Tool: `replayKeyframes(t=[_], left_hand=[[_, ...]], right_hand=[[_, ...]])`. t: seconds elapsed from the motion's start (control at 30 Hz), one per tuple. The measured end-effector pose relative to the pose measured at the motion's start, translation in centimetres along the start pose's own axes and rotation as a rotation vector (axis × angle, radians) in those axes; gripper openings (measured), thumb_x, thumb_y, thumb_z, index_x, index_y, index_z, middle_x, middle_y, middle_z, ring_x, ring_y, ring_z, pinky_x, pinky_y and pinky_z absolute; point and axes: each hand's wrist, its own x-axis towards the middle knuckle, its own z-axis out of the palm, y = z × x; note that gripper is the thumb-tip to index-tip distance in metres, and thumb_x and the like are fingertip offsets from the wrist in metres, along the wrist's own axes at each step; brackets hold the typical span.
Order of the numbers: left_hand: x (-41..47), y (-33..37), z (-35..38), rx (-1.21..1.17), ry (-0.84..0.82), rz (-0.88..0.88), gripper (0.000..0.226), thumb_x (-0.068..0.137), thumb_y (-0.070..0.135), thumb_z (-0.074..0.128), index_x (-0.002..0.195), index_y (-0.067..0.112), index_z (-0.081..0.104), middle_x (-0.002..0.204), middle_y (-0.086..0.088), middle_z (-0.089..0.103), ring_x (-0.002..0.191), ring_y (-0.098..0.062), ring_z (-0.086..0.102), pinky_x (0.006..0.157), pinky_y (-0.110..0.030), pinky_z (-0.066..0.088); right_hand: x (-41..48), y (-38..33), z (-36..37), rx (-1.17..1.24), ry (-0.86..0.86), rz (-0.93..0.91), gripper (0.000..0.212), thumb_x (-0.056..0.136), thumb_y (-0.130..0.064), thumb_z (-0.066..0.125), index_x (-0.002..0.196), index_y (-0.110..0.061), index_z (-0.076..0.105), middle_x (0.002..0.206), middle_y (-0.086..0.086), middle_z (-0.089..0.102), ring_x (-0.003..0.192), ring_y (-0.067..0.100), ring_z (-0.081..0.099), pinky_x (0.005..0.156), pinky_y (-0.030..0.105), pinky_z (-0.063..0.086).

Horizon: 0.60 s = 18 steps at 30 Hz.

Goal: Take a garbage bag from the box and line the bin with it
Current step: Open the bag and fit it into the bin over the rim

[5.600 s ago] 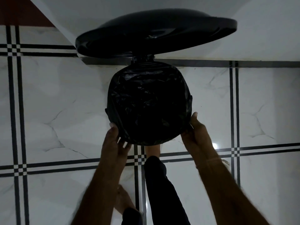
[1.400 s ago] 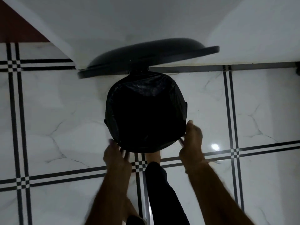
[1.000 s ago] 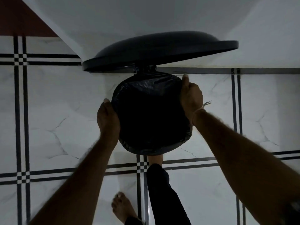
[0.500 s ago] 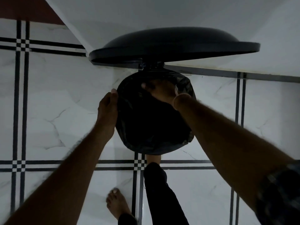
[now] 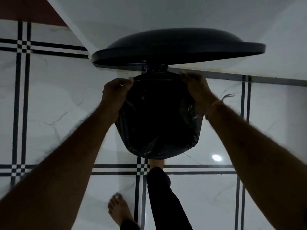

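Observation:
A round black pedal bin stands on the tiled floor with its lid [image 5: 177, 47] raised against the wall. A black garbage bag [image 5: 159, 123] fills the bin's mouth and folds over the rim. My left hand [image 5: 114, 93] pinches the bag's edge at the back left of the rim. At the back right, near the hinge, my right hand [image 5: 197, 90] grips the bag's edge. The bin's body is hidden under the bag. No box is in view.
A white wall [image 5: 166, 12] rises right behind the bin. My foot in a dark trouser leg [image 5: 162, 193] rests at the bin's front, where the pedal sits. My other bare foot [image 5: 119, 209] stands on the white marble tiles [image 5: 54, 113] to the left.
Both hands moved from the bin's front rim up its sides to the back, near the hinge. The right hand came out of the bag's mouth and took its back edge.

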Motion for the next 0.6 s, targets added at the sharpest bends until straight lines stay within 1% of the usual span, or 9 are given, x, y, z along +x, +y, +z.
replayKeyframes(t=[0.07, 0.13, 0.23, 0.3, 0.4, 0.43, 0.5, 0.53, 0.6], left_hand=[[0.6, 0.6, 0.3, 0.033, -0.017, 0.016, 0.02, 0.09, 0.04, 0.074, 0.084, 0.021, 0.073, 0.083, 0.002, 0.073, 0.083, -0.014, 0.072, 0.078, -0.029, 0.059], [1.3, 1.2, 0.6, 0.066, -0.029, 0.005, 0.018, 0.091, 0.038, 0.074, 0.084, 0.022, 0.073, 0.085, 0.001, 0.073, 0.083, -0.014, 0.071, 0.077, -0.026, 0.058], [2.4, 2.1, 0.8, 0.008, -0.075, -0.122, 0.017, 0.091, 0.034, 0.075, 0.085, 0.019, 0.073, 0.091, -0.004, 0.075, 0.084, -0.017, 0.073, 0.08, -0.029, 0.058], [2.8, 2.6, 0.9, -0.01, -0.104, -0.197, 0.016, 0.089, 0.032, 0.076, 0.091, 0.017, 0.075, 0.097, -0.007, 0.078, 0.083, -0.018, 0.076, 0.079, -0.029, 0.061], [3.5, 2.9, 0.6, -0.007, -0.182, -0.237, 0.011, 0.099, 0.027, 0.065, 0.09, 0.021, 0.067, 0.071, 0.007, 0.076, 0.054, 0.001, 0.071, 0.05, -0.013, 0.053], [3.7, 2.9, 0.5, 0.016, -0.214, -0.232, 0.013, 0.102, 0.026, 0.059, 0.09, 0.025, 0.063, 0.073, 0.011, 0.074, 0.051, 0.006, 0.068, 0.047, -0.009, 0.05], [4.0, 2.9, 0.4, 0.055, -0.238, -0.22, 0.013, 0.104, 0.028, 0.055, 0.092, 0.03, 0.061, 0.089, 0.011, 0.067, 0.053, 0.01, 0.067, 0.048, -0.007, 0.049], [3.8, 2.9, 0.4, 0.046, -0.242, -0.226, 0.012, 0.102, 0.03, 0.057, 0.093, 0.029, 0.063, 0.09, 0.009, 0.069, 0.056, 0.006, 0.069, 0.049, -0.009, 0.05], [3.5, 2.9, 0.0, 0.001, -0.233, -0.226, 0.016, 0.1, 0.036, 0.061, 0.093, 0.023, 0.068, 0.077, 0.007, 0.076, 0.063, -0.003, 0.072, 0.053, -0.016, 0.054]], right_hand=[[0.6, -1.7, -0.4, 0.03, -0.172, 0.0, 0.023, 0.102, -0.025, 0.058, 0.084, -0.014, 0.065, 0.08, 0.003, 0.063, 0.066, 0.01, 0.065, 0.065, 0.024, 0.054], [1.1, -2.9, -0.7, -0.016, -0.263, 0.033, 0.019, 0.102, -0.021, 0.057, 0.091, -0.007, 0.064, 0.082, 0.006, 0.065, 0.071, 0.015, 0.065, 0.068, 0.025, 0.056], [1.6, -3.9, -0.7, 0.022, -0.217, 0.195, 0.019, 0.101, -0.02, 0.059, 0.085, -0.01, 0.063, 0.059, 0.0, 0.069, 0.053, 0.012, 0.066, 0.057, 0.026, 0.058], [1.8, -4.1, -0.7, 0.017, -0.218, 0.242, 0.019, 0.101, -0.021, 0.06, 0.084, -0.012, 0.065, 0.053, -0.003, 0.07, 0.047, 0.01, 0.066, 0.053, 0.024, 0.058], [1.6, -4.6, -1.1, 0.023, -0.277, 0.282, 0.014, 0.099, -0.021, 0.062, 0.09, -0.013, 0.067, 0.058, -0.003, 0.074, 0.057, 0.011, 0.07, 0.059, 0.024, 0.062], [1.7, -4.9, -1.2, 0.017, -0.276, 0.287, 0.011, 0.099, -0.019, 0.062, 0.091, -0.013, 0.067, 0.058, -0.004, 0.074, 0.062, 0.012, 0.07, 0.066, 0.025, 0.063], [1.5, -5.6, -1.2, -0.051, -0.272, 0.269, 0.008, 0.1, -0.017, 0.06, 0.099, -0.013, 0.067, 0.069, -0.001, 0.074, 0.067, 0.013, 0.067, 0.081, 0.032, 0.06], [1.4, -5.8, -1.1, -0.086, -0.274, 0.249, 0.01, 0.102, -0.018, 0.058, 0.103, -0.013, 0.067, 0.077, 0.002, 0.07, 0.069, 0.014, 0.064, 0.079, 0.032, 0.059], [1.1, -5.6, -1.1, -0.111, -0.249, 0.201, 0.018, 0.104, -0.025, 0.056, 0.102, -0.01, 0.065, 0.084, 0.004, 0.063, 0.072, 0.015, 0.06, 0.061, 0.022, 0.057]])
